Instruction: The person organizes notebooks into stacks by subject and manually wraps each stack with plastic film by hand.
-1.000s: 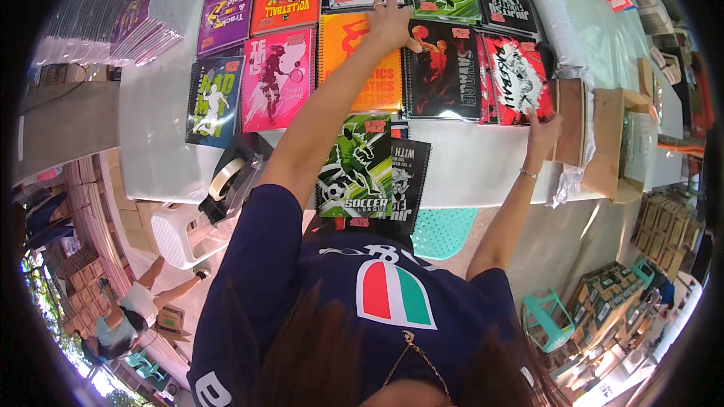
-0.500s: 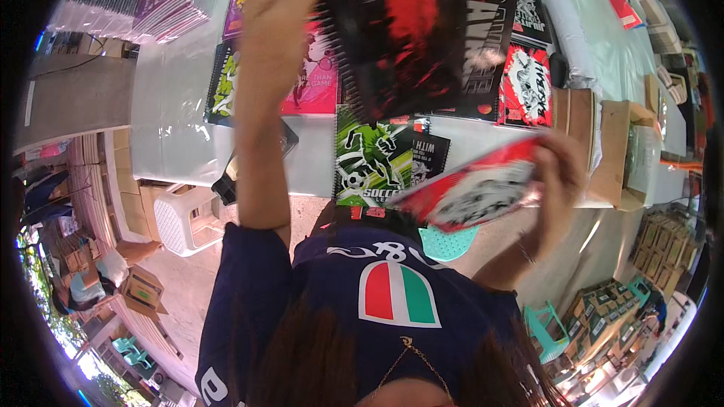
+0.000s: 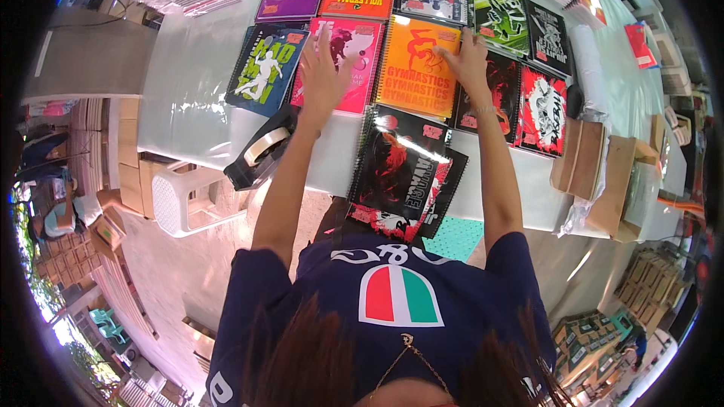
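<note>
We see the orange notebook [image 3: 418,79] lying face up in the middle of the table, glossy and coil-bound along its left edge, with a darker orange gymnast and repeated lettering on its cover. To its left lies the pink notebook [image 3: 363,90], showing a tennis player and a racket. Our left hand [image 3: 324,79] is over the pink cover, fingers spread and holding nothing that we can see. Our right hand [image 3: 466,60] is at the orange notebook's far right corner, thumb over its cover and fingers parted from it; we cannot tell whether they grip it.

Nearer us, a black notebook [image 3: 396,173] with a red player tops a loose, fanned pile at the table's near edge. The pale, shiny table [image 3: 192,68] also bears a black tape dispenser [image 3: 245,164] on the near left and brown cardboard [image 3: 577,157] on the right. Beyond it we see a white stool [image 3: 172,200] on the left and stacked cartons [image 3: 584,347] at the near right.
</note>
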`<move>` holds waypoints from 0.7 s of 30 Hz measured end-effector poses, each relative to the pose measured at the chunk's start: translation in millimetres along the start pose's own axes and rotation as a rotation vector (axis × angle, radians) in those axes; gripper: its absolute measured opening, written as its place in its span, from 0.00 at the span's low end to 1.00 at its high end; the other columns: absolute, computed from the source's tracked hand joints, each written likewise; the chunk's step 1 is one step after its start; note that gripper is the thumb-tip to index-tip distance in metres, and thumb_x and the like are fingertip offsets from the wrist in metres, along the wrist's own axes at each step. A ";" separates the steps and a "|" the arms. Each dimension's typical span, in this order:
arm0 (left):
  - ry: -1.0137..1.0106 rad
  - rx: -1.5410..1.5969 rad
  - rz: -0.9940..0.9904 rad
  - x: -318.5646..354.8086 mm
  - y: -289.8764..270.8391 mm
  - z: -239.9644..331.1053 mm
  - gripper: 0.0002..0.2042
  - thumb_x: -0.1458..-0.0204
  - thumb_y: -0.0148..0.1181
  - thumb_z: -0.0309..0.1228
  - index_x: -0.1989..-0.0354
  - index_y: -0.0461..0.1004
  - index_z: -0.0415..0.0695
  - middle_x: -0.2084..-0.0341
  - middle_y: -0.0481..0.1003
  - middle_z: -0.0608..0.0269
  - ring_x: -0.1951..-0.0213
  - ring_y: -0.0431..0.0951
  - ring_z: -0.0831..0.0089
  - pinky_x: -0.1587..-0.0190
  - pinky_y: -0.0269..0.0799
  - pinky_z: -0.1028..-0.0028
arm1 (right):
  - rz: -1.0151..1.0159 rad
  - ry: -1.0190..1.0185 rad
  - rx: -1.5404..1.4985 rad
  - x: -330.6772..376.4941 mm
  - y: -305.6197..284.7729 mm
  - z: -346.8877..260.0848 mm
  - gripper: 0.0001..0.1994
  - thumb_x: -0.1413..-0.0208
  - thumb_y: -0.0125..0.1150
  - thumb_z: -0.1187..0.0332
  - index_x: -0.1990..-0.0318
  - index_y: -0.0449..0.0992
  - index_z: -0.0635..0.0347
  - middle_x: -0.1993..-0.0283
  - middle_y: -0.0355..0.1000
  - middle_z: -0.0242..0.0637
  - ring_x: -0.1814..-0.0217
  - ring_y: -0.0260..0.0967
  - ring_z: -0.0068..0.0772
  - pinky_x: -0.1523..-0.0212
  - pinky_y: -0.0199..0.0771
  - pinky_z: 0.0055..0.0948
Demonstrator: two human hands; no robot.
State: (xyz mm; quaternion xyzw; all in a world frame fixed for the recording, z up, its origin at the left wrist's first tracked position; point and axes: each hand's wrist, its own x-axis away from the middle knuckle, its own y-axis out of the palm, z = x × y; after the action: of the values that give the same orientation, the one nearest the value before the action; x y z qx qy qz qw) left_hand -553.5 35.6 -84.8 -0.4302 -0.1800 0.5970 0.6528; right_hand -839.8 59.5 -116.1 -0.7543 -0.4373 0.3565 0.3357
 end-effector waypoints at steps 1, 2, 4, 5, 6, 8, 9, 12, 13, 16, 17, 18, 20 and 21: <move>-0.172 -0.146 -0.033 -14.3 8.7 -18.6 0.44 0.53 0.62 0.50 0.33 0.46 0.43 0.40 0.53 0.41 0.37 0.52 0.46 0.39 0.48 0.46 | -0.075 0.015 0.019 -10.4 4.8 5.4 0.31 0.57 0.71 0.60 0.45 0.64 0.58 0.49 0.63 0.52 0.47 0.62 0.58 0.53 0.67 0.51; -0.343 -0.288 -0.070 -27.5 15.8 -33.0 0.48 0.58 0.65 0.54 0.33 0.47 0.46 0.40 0.54 0.41 0.37 0.53 0.46 0.41 0.49 0.43 | -0.149 0.033 0.042 -18.1 7.5 8.2 0.31 0.58 0.71 0.59 0.47 0.64 0.57 0.48 0.62 0.53 0.47 0.61 0.61 0.53 0.66 0.53; -0.375 -0.326 -0.221 -54.4 17.5 -37.9 0.54 0.67 0.69 0.58 0.33 0.48 0.45 0.39 0.52 0.42 0.37 0.53 0.46 0.42 0.50 0.40 | -0.067 0.046 -0.025 -25.9 7.1 8.8 0.26 0.56 0.70 0.61 0.52 0.65 0.57 0.52 0.65 0.50 0.50 0.64 0.56 0.55 0.67 0.49; -0.389 -0.349 -0.303 -65.3 14.6 -38.7 0.57 0.71 0.71 0.60 0.33 0.49 0.44 0.38 0.51 0.42 0.36 0.52 0.46 0.42 0.51 0.39 | -0.029 0.060 -0.062 -24.2 5.2 7.2 0.23 0.56 0.70 0.62 0.54 0.66 0.56 0.54 0.67 0.49 0.52 0.66 0.54 0.55 0.68 0.47; -0.339 -0.419 -0.373 -77.7 10.8 -39.2 0.57 0.74 0.71 0.61 0.35 0.51 0.43 0.38 0.52 0.43 0.36 0.53 0.45 0.43 0.52 0.40 | -0.037 0.045 -0.117 -21.6 2.3 6.5 0.21 0.55 0.69 0.64 0.55 0.66 0.56 0.56 0.68 0.47 0.54 0.67 0.51 0.56 0.69 0.44; -0.240 -0.551 -0.494 -104.0 3.7 -45.3 0.58 0.78 0.72 0.63 0.38 0.55 0.41 0.38 0.55 0.43 0.37 0.55 0.44 0.43 0.56 0.42 | -0.048 -0.006 -0.225 -22.9 -12.3 -6.9 0.18 0.54 0.67 0.68 0.58 0.66 0.57 0.61 0.71 0.43 0.60 0.69 0.45 0.59 0.70 0.38; -0.249 -0.529 -0.497 -117.5 4.1 -51.1 0.56 0.78 0.73 0.62 0.39 0.56 0.42 0.40 0.58 0.44 0.38 0.58 0.46 0.43 0.57 0.44 | 0.013 -0.026 -0.318 -20.9 -23.3 -13.7 0.16 0.53 0.65 0.70 0.57 0.66 0.57 0.63 0.71 0.41 0.62 0.69 0.42 0.59 0.70 0.36; -0.305 -0.493 -0.456 -131.6 10.8 -75.1 0.51 0.78 0.75 0.57 0.44 0.60 0.44 0.50 0.71 0.48 0.46 0.71 0.53 0.45 0.64 0.54 | 0.177 -0.051 -0.510 1.6 -81.1 -62.9 0.15 0.50 0.61 0.75 0.54 0.68 0.56 0.64 0.72 0.38 0.62 0.70 0.34 0.60 0.70 0.30; -0.310 -0.360 -0.451 -135.4 11.0 -81.5 0.51 0.78 0.75 0.57 0.44 0.60 0.43 0.48 0.69 0.49 0.45 0.69 0.52 0.44 0.63 0.52 | 0.241 -0.031 -0.509 14.3 -116.2 -84.3 0.17 0.49 0.59 0.77 0.51 0.68 0.56 0.62 0.73 0.39 0.60 0.70 0.32 0.60 0.70 0.28; -0.287 0.041 -0.422 -143.8 3.5 -97.2 0.52 0.77 0.75 0.57 0.44 0.60 0.38 0.45 0.66 0.49 0.41 0.65 0.50 0.42 0.61 0.48 | 0.449 -0.211 -0.330 50.1 -193.3 -98.4 0.17 0.47 0.57 0.77 0.48 0.70 0.60 0.55 0.73 0.38 0.55 0.69 0.27 0.56 0.69 0.24; -0.247 0.173 -0.430 -144.5 -0.3 -83.8 0.52 0.77 0.75 0.57 0.44 0.61 0.37 0.45 0.66 0.49 0.42 0.66 0.49 0.43 0.61 0.48 | 0.457 -0.266 -0.213 62.0 -216.7 -90.6 0.16 0.46 0.57 0.77 0.49 0.71 0.63 0.54 0.72 0.39 0.54 0.68 0.26 0.54 0.68 0.24; -0.215 0.303 -0.436 -143.2 -2.7 -75.4 0.52 0.76 0.75 0.57 0.44 0.61 0.36 0.45 0.66 0.48 0.42 0.66 0.48 0.43 0.62 0.48 | 0.481 -0.210 -0.339 72.2 -230.1 -87.9 0.13 0.45 0.56 0.77 0.52 0.72 0.64 0.54 0.71 0.39 0.54 0.68 0.27 0.53 0.68 0.23; -0.221 -0.126 -0.457 -137.5 4.9 -99.3 0.51 0.76 0.75 0.57 0.43 0.61 0.37 0.44 0.64 0.47 0.42 0.65 0.46 0.43 0.61 0.48 | 0.440 -0.173 -0.521 89.0 -256.2 -91.1 0.11 0.44 0.56 0.76 0.54 0.73 0.65 0.54 0.71 0.39 0.51 0.67 0.29 0.48 0.65 0.27; -0.226 -0.343 -0.456 -138.6 11.4 -114.3 0.51 0.76 0.75 0.57 0.42 0.62 0.38 0.43 0.63 0.47 0.42 0.64 0.45 0.43 0.61 0.49 | 0.384 -0.176 -0.568 95.2 -268.8 -88.7 0.11 0.44 0.56 0.75 0.53 0.73 0.64 0.54 0.70 0.40 0.49 0.67 0.30 0.45 0.64 0.30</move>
State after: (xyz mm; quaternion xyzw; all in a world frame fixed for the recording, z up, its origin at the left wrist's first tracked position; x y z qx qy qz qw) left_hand -505.9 -134.5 -119.6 -0.4136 -0.4413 0.4400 0.6637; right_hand -844.5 233.2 126.8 -0.8524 -0.3965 0.3408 0.0004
